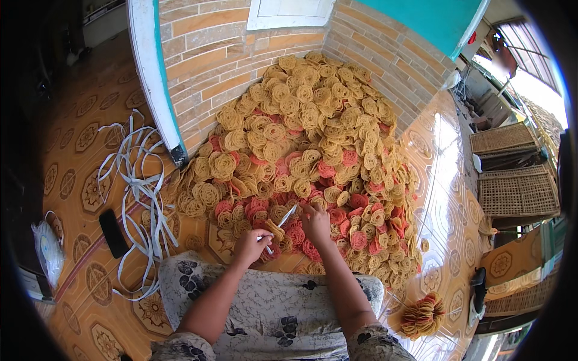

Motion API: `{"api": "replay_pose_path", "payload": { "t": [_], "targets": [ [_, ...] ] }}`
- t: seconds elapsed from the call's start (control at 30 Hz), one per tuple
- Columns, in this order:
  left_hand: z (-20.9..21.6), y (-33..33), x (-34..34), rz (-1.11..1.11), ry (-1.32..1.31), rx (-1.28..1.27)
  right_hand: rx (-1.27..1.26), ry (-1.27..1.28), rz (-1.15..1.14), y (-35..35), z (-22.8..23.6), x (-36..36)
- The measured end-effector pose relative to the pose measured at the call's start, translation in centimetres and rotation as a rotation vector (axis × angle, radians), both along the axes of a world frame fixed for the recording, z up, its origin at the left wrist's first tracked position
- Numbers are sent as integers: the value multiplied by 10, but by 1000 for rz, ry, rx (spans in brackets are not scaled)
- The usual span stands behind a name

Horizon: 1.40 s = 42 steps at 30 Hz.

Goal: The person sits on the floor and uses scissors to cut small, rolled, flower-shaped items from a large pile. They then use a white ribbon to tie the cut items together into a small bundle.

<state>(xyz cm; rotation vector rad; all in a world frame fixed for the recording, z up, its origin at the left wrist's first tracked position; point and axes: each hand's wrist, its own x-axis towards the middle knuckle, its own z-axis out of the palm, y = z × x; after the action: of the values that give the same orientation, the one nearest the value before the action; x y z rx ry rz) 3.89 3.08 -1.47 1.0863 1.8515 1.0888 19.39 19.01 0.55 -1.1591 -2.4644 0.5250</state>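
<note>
A large heap of round, coiled lacy discs [301, 162], mostly yellow with some pinkish red, lies in front of me against the wall corner. My left hand [251, 246] is closed around a thin, pale pointed piece [289, 215], whose tip points up and to the right. I cannot tell whether it is a blade or a stiff strip. A yellow disc [276, 230] sits on or against it, just past the fingers. To the right, my right hand [316, 224] is at the heap's near edge with curled fingers; what they pinch is hidden.
Tangled white straps [141, 204] and a black phone [113, 233] lie on the tiled floor at left, beside a clear plastic bag [48, 253]. A bundle of stacked discs [422, 316] rests at lower right. Woven racks [519, 191] stand farther right. Patterned cloth [265, 307] covers my lap.
</note>
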Motion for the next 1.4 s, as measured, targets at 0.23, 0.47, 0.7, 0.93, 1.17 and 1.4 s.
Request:
{"api": "replay_pose_path", "payload": {
  "t": [0.23, 0.47, 0.7, 0.93, 1.17, 1.4],
  "targets": [
    [5, -1, -9, -29, 3, -1, -294, 343, -237, 17, -11, -4],
    [8, 2, -6, -75, -56, 1, -622, 604, -167, 17, 6, 9],
    [2, -3, -7, -71, -74, 43, -743, 653, -104, 11, 9, 1],
    [-7, -1, -13, 71, -91, 77, -75, 113, 131, 2, -20, -7],
    [5, -3, -13, -11, 13, -16, -532, 341, -120, 16, -28, -5],
    [17, -1, -9, -60, 4, 6, -731, 579, -75, 19, 5, 3]
  ]
}}
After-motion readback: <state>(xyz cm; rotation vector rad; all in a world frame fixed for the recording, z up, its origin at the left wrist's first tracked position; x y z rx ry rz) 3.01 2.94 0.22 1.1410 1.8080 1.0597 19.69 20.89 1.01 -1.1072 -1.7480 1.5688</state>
